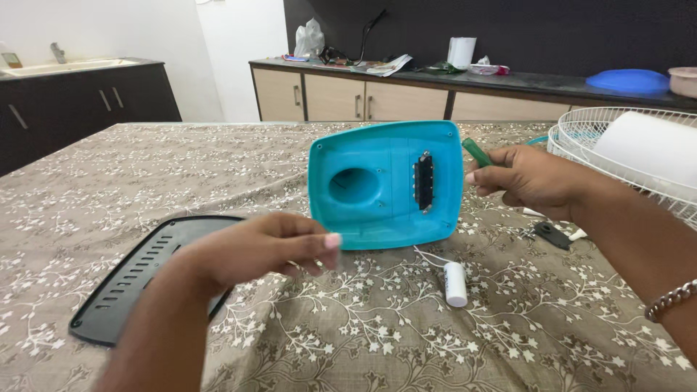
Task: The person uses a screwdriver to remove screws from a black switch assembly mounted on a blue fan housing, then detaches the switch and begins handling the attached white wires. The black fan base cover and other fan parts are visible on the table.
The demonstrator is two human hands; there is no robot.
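A turquoise plastic housing stands tilted on edge on the table, its hollow inside facing me, with a round opening and a black switch block set in it. My left hand steadies its lower left corner with the fingertips. My right hand hovers just right of the housing, closed around a green-handled tool that points up toward the housing's top right corner. A white cylindrical capacitor on a thin white wire lies on the cloth below the housing.
A black vented plastic panel lies at the left under my forearm. A white wire fan guard sits at the right, with small black parts near it. The floral tablecloth covers the table. Cabinets and a cluttered counter stand behind.
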